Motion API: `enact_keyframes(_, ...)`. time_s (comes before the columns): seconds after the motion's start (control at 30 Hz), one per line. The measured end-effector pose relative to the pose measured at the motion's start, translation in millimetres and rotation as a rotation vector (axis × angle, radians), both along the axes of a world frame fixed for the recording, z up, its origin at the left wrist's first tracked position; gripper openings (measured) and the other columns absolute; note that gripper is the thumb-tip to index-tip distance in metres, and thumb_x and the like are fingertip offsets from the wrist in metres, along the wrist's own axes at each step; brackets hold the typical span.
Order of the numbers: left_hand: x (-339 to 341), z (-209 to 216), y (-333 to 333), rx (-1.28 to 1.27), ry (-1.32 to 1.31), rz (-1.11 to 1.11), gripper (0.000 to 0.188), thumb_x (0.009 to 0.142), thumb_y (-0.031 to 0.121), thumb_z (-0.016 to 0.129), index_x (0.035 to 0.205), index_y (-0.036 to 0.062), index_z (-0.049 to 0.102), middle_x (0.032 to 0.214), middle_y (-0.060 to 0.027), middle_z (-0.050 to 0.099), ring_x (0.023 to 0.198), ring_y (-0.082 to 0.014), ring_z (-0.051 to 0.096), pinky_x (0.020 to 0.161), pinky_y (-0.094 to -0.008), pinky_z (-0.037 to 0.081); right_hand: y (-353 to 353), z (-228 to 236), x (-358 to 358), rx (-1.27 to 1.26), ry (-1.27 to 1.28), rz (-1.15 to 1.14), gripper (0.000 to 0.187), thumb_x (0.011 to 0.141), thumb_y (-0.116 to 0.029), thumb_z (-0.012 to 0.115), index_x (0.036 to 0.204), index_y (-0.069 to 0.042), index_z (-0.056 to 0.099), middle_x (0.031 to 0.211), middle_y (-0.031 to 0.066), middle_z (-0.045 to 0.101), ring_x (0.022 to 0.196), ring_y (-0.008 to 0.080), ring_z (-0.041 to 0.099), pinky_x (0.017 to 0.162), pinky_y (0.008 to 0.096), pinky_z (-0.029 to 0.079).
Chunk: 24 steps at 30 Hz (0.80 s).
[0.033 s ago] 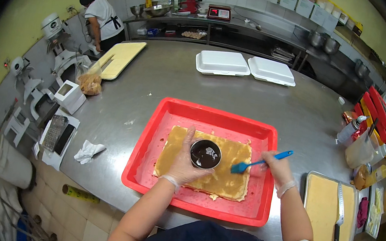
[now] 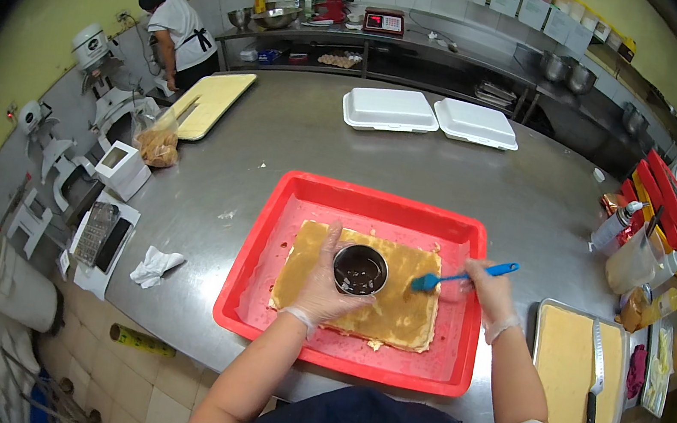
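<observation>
A rectangular sheet of cake (image 2: 400, 263) with a wet brown top lies in a red tray (image 2: 275, 203). My gloved left hand (image 2: 326, 288) is wrapped round the near left side of a small metal bowl (image 2: 380, 289) of dark liquid, held over the cake. My gloved right hand (image 2: 490, 292) grips the handle of a blue pastry brush (image 2: 468, 275). Its bristles are at the cake's right part, right of the bowl; whether they touch the surface is hard to tell. Both hands wear clear plastic gloves.
To the right, another sheet of cake (image 2: 566, 347) sits on a metal tray with a serrated knife (image 2: 597, 365) on it. Two white foam boxes (image 2: 391, 111) stand at the back. Bottles (image 2: 613, 228) crowd the right edge. A crumpled napkin (image 2: 156, 267) lies left; a co-worker (image 2: 182, 34) bends beyond.
The brush has shifted slightly up and to the right, with its handle end a little higher. My left hand and the bowl stay in place.
</observation>
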State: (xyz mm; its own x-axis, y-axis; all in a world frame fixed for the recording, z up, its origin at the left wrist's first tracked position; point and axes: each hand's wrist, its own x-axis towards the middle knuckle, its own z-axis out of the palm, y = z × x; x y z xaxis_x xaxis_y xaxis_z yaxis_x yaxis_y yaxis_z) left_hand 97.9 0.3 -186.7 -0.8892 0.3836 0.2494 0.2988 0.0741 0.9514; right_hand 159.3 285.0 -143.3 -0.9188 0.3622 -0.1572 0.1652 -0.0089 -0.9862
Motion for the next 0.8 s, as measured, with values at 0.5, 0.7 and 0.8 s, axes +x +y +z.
enact_keyframes(0.5, -6.0, 6.5, 0.8, 0.016, -0.009, 0.008, 0.128, 0.055, 0.013, 0.089, 0.149, 0.0135, 0.002, 0.128, -0.0154, 0.049, 0.12, -0.0283, 0.049, 0.105, -0.039, 0.039, 36.6, 9.4, -21.5, 0.143, -0.074, 0.032, 0.016, 0.082, -0.016, 0.064, 0.074, -0.001, 0.063, 0.066, 0.0065, 0.062, 0.053, 0.0141, 0.058, 0.05, 0.0269, 0.048)
enact_keyframes(0.7, -7.1, 4.5, 2.2, 0.001, -0.013, 0.025, 0.131, 0.053, 0.011, 0.09, 0.15, 0.0192, 0.002, 0.124, -0.0122, 0.05, 0.117, -0.0269, 0.051, 0.103, -0.0403, 0.04, 37.1, 19.5, -19.2, 0.158, -0.055, 0.008, 0.016, 0.08, -0.016, 0.064, 0.075, -0.001, 0.063, 0.065, 0.0067, 0.062, 0.052, 0.015, 0.058, 0.049, 0.0272, 0.048)
enact_keyframes(0.8, -7.0, 4.1, 1.4, -0.049, 0.089, 0.037, 0.129, 0.055, 0.012, 0.089, 0.149, 0.0137, 0.001, 0.126, -0.0145, 0.051, 0.119, -0.0283, 0.051, 0.104, -0.0396, 0.039, 33.0, 28.8, -19.6, 0.212, -0.316, 0.216, 0.016, 0.081, -0.016, 0.065, 0.077, -0.001, 0.064, 0.066, 0.0065, 0.062, 0.054, 0.0147, 0.059, 0.05, 0.0271, 0.048)
